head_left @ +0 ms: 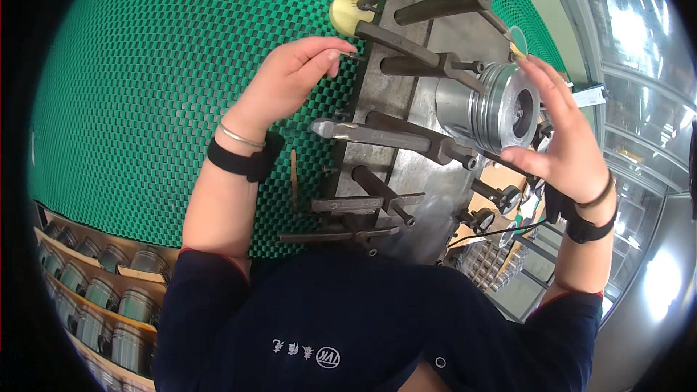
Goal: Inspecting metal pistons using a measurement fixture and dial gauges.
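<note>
From my end, L hand (299,72) is pinched nearly closed at a small rod (353,56) on the L side of the fixture (428,207); can't tell if it grips it. R hand (570,138) is wide open, thumb & fingers spread round the piston (494,107); can't confirm contact. Piston's tilted on its side, R of the bars (417,65). Yellow disc (351,13) sits on the green mat (181,87), near the fixture's top L corner.

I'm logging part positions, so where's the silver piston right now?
In the head view, the silver piston is right of centre, by the metal fixture, with your right hand close beside it.
</note>
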